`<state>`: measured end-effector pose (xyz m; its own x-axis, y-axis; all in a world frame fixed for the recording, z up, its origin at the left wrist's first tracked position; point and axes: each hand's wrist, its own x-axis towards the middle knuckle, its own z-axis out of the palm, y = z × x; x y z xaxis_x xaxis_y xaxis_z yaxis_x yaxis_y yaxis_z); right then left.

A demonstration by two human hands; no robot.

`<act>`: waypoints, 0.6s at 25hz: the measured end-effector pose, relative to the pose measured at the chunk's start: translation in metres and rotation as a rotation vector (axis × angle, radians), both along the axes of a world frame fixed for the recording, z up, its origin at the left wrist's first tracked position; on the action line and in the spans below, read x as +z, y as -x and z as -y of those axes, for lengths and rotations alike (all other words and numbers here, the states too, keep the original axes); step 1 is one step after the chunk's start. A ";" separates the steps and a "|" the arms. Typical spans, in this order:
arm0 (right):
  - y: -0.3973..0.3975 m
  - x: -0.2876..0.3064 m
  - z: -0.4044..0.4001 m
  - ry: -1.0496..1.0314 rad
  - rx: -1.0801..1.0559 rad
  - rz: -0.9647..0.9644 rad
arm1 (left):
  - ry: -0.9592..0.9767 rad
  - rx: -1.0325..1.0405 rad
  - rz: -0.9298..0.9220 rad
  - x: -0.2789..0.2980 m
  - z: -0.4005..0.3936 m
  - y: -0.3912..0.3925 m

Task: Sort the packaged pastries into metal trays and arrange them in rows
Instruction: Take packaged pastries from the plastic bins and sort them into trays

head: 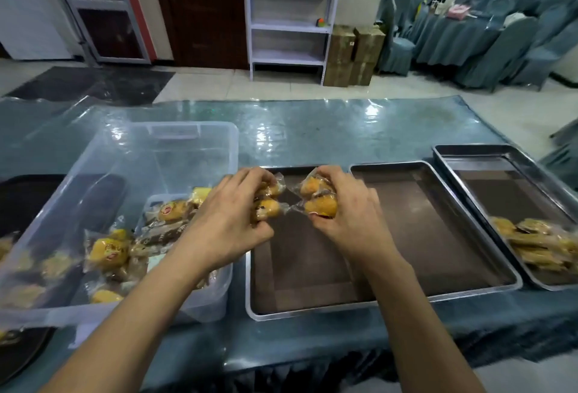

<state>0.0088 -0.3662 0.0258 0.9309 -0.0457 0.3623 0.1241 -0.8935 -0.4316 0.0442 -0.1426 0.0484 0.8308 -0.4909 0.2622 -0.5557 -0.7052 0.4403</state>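
gripping wrapped pastries, your left hand (231,220) curls its fingers round two yellow packets (268,202), and your right hand (350,220) clamps round two more packets (319,200). the wrapper ends of both bundles touch in the gap between your hands. both hands hang above the far end of the nearest metal tray (312,267), whose dark floor shows bare below your wrists. just to the outside of your right hand sits a second metal tray (438,230), and beyond that a third tray (500,180) with a heap of flat brown packaged pastries (538,242) at its near end. to the outside of your left hand stands a clear plastic bin (131,173) holding mixed packaged pastries (109,250), yellow and brown, loosely piled. all of it rests on a table under a glossy blue-green cover (312,133).
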 end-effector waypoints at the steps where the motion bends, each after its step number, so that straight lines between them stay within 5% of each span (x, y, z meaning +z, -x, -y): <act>1: 0.008 -0.002 0.013 -0.008 -0.013 -0.013 | -0.003 -0.009 -0.006 -0.002 0.014 0.005; 15: 0.118 -0.045 0.172 -0.055 -0.163 -0.116 | -0.042 -0.183 -0.130 -0.052 0.181 0.079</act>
